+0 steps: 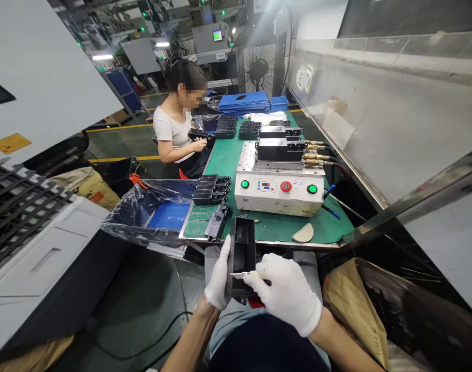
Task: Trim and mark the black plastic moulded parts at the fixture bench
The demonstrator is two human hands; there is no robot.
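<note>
A long black open plastic housing (244, 248) is held upright over my lap, its hollow side showing. My left hand (219, 279), in a white glove, grips its left side. My right hand (284, 289), also gloved, is closed around the light handle of a small knife (241, 275), whose thin blade lies across the lower part of the housing. Just beyond, at the table's near edge, another black housing (218, 221) rests beside a row of several black housings (211, 190).
A white machine (278, 194) with buttons and hoses stands on the green table (220, 157). A plastic-lined bin (143, 227) is at the left, a brown sack (356, 310) at the right. Across the table's left side a seated person (176, 124) handles a black part.
</note>
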